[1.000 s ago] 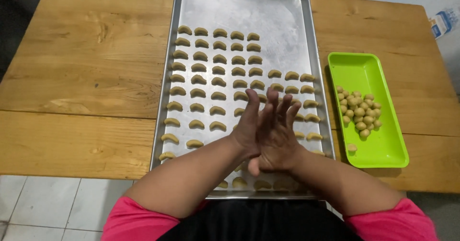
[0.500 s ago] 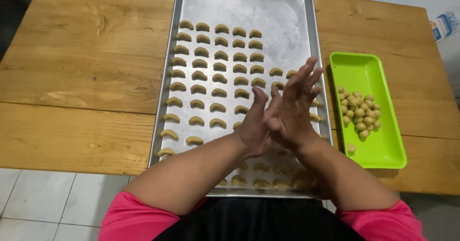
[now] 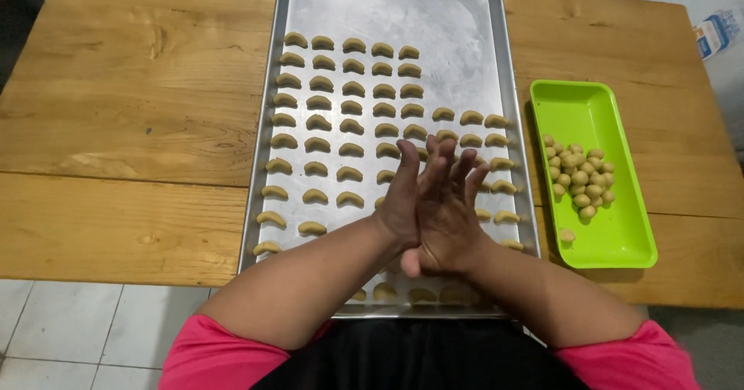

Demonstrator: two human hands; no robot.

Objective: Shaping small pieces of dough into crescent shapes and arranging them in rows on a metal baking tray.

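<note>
- Left hand [image 3: 403, 200] and right hand [image 3: 449, 219]: pressed palm to palm above the near right part of the baking tray [image 3: 457, 26]; fingers straight and slightly spread; anything between the palms is hidden.
- Crescent dough pieces [image 3: 333, 127]: pale tan, curved, arches toward the far edge, long axes left to right; about fifty visible in rows.
- Green tray [image 3: 581, 111]: one, at the table's [image 3: 116, 88] right side, holding roughly twenty dough balls [image 3: 580, 175].

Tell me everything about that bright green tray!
The green tray is a shallow, glossy rectangle with rounded corners and a raised rim; it looks like plastic. It lies flat on the wooden table, right of the metal baking sheet. Small dough balls sit heaped in its middle, one apart nearer. No hand touches it.
</note>
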